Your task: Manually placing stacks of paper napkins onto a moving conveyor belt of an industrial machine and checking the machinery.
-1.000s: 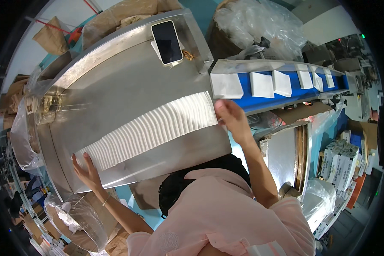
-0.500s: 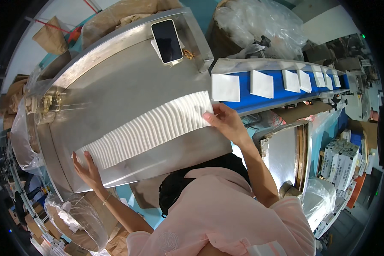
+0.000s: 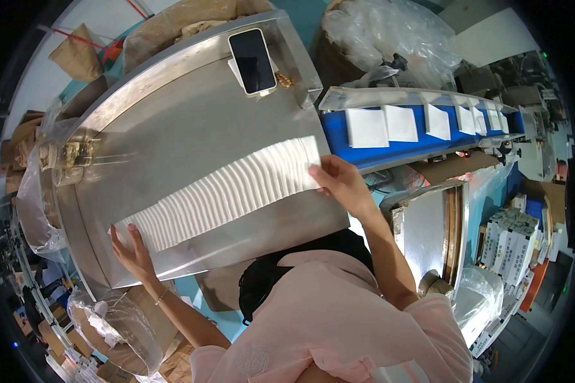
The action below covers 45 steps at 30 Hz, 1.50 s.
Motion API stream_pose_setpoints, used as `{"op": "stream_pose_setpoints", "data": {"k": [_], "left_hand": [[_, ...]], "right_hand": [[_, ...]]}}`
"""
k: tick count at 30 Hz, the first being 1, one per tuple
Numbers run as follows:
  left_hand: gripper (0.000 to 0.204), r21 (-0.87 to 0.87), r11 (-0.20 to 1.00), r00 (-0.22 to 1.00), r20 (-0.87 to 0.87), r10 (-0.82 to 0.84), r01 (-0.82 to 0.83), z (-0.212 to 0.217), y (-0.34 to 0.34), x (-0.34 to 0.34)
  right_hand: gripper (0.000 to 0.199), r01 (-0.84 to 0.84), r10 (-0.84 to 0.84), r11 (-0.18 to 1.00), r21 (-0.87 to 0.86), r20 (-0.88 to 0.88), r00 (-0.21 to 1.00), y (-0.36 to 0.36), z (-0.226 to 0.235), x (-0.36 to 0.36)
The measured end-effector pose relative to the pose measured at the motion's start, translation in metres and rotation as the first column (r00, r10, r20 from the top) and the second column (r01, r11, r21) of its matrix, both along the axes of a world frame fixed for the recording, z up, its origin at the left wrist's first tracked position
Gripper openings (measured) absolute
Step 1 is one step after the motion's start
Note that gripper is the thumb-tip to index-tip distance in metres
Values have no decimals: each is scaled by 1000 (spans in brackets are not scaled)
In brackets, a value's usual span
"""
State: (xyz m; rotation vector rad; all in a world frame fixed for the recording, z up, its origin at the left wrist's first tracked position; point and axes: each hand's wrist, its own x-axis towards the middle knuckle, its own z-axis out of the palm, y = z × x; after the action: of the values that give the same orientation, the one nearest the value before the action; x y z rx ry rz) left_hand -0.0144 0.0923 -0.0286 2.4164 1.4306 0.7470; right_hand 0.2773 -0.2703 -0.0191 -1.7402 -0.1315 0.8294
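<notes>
A long row of thin white folded sheets (image 3: 227, 196), standing on edge like an accordion, stretches diagonally across the metal tray table (image 3: 191, 124). At its near left end is my left hand (image 3: 133, 254), thumb and fingers apart against the last sheets. My right hand (image 3: 344, 182) grips the far right end, its thumb on the front and its other fingers partly hidden behind. Just beyond that end, several white folded squares (image 3: 367, 127) lie spaced along a blue conveyor belt (image 3: 402, 150).
A phone (image 3: 252, 60) lies at the table's back, beside a small string of brown beads (image 3: 284, 80). Raised metal walls edge the table. A clear container (image 3: 76, 154) stands at left. Clear plastic bags (image 3: 390, 35) are piled behind the belt. A framed metal panel (image 3: 426, 233) sits at right.
The white squares on the belt are at different places and spaced differently. My right hand and the row's right end have shifted very slightly; my left hand stays about where it was.
</notes>
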Motion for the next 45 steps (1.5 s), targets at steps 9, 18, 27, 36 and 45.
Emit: {"op": "stream_pose_setpoints", "data": {"k": [9,18,27,36,45], "left_hand": [[63,6,999,998,37,-49,49,0,-3,7],[62,13,999,998,33,-46,46,0,-4,9],[61,-11,999,999,34,-42,43,3,-9,16],[64,-3,998,997,44,-57,57,4,-11,17],[64,-8,998,997,46,-67,67,1,-7,13]], "right_hand": [[43,137,-141,989,48,95,985,0,-5,-3],[18,325,-317,939,111,-83,945,-15,-12,6],[25,-58,60,996,68,-22,998,3,3,6],[23,290,-144,934,210,-521,841,-1,-15,-6],[29,485,-336,822,298,-432,837,-11,-24,-6]]}}
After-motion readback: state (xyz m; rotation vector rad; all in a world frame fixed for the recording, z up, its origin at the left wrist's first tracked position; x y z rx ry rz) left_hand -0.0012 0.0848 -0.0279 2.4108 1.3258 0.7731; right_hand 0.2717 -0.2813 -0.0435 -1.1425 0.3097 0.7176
